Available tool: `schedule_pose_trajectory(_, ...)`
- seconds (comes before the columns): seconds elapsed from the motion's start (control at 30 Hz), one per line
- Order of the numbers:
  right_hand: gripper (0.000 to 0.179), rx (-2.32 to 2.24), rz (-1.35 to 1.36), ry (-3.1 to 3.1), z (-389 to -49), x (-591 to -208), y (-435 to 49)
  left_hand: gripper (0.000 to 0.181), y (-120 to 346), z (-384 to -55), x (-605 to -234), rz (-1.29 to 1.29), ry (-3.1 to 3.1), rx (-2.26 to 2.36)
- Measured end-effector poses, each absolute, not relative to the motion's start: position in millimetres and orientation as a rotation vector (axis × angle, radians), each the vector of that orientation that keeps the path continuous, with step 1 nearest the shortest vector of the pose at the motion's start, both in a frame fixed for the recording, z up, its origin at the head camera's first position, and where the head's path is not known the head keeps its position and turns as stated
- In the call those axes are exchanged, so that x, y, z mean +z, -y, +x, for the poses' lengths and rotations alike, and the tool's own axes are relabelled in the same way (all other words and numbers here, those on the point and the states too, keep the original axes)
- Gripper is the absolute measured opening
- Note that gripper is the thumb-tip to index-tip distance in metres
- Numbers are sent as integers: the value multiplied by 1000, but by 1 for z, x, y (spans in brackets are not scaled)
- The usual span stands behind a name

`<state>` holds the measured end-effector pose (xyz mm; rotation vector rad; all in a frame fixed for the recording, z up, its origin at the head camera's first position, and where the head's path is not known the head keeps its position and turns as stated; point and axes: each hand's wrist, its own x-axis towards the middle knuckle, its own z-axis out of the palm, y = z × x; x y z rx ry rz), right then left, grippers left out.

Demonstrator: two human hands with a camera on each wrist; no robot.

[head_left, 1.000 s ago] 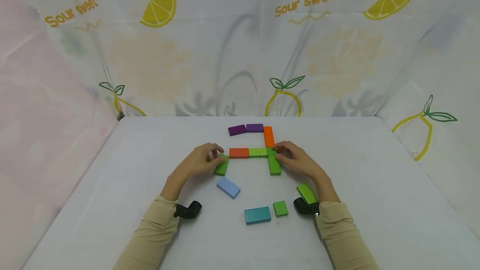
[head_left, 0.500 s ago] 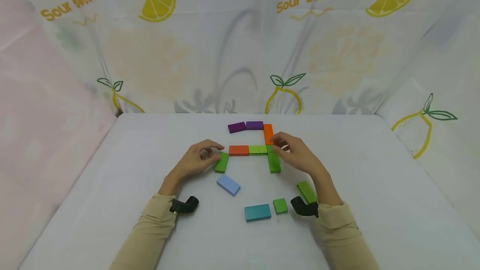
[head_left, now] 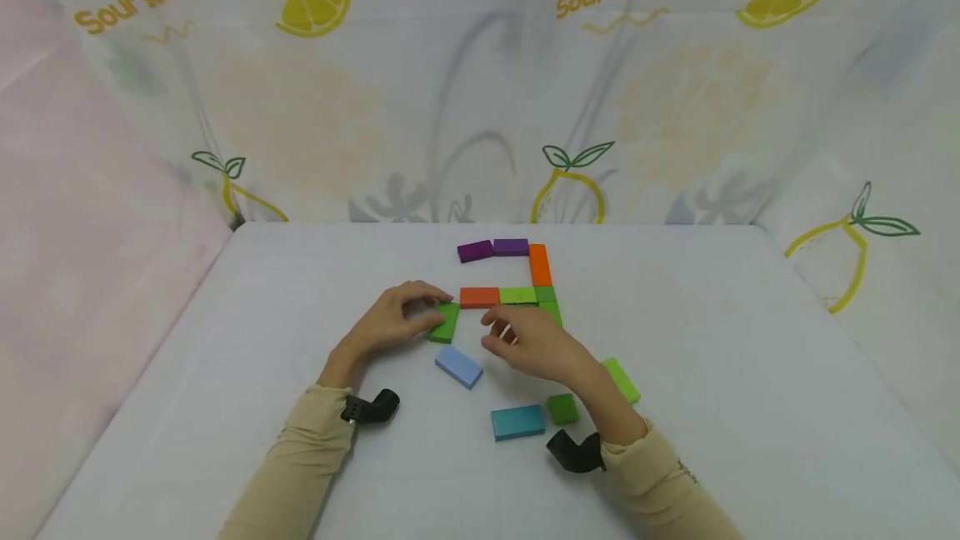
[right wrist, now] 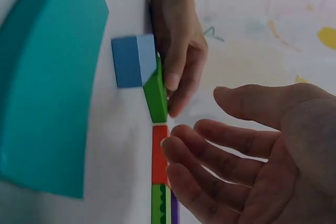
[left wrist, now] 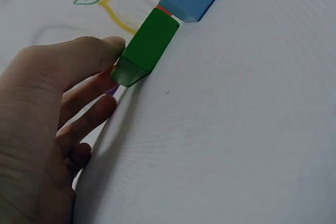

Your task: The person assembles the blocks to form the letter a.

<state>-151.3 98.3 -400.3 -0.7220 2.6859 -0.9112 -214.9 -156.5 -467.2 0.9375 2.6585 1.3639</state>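
Observation:
My left hand (head_left: 397,315) pinches a green block (head_left: 446,324) lying on the table, thumb at its near side and fingers at its far end. The left wrist view shows the thumb tip against this green block (left wrist: 149,43). Close to its right is the left end of a row with a red-orange block (head_left: 479,297) and a light green block (head_left: 517,296). My right hand (head_left: 536,344), fingers loosely bent and holding nothing, hovers just below that row and partly hides another green block (head_left: 553,309). A light blue block (head_left: 459,367) lies between the hands, slightly nearer me.
An orange block (head_left: 540,265) runs up from the row's right end to a purple block (head_left: 511,247) and a dark purple block (head_left: 476,252). Nearer me lie a teal block (head_left: 518,422), a small green block (head_left: 562,409) and a light green block (head_left: 622,382) beside my right forearm.
My right hand has left the green blocks at the row's right end and moved left and nearer me. The left hand stays at its green block.

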Motion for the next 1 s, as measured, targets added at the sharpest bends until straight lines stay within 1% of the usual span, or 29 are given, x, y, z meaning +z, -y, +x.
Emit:
schedule_pose_trajectory(0.13, 32, -809, -766, -2665, -141, -401, -85, 30, 151, -208, -451, 956, -2659, 1344)
schedule_pose_trajectory(0.27, 38, -714, -757, -2696, -135, -404, -76, 29, 155, -211, -453, 970, -2667, 1326)
schedule_pose_trajectory(0.37, 41, -649, -751, -2717, -132, -407, -71, 30, 159, -219, -468, 950, -2670, 1318)
schedule_pose_trajectory(0.77, 47, -567, -745, -2751, -127, -410, -65, 31, 158, -216, -469, 908, -2643, 1358)
schedule_pose_trajectory(1.0, 47, -529, -782, -2779, -126, -413, -62, 30, 159, -217, -469, 916, -2665, 1331)
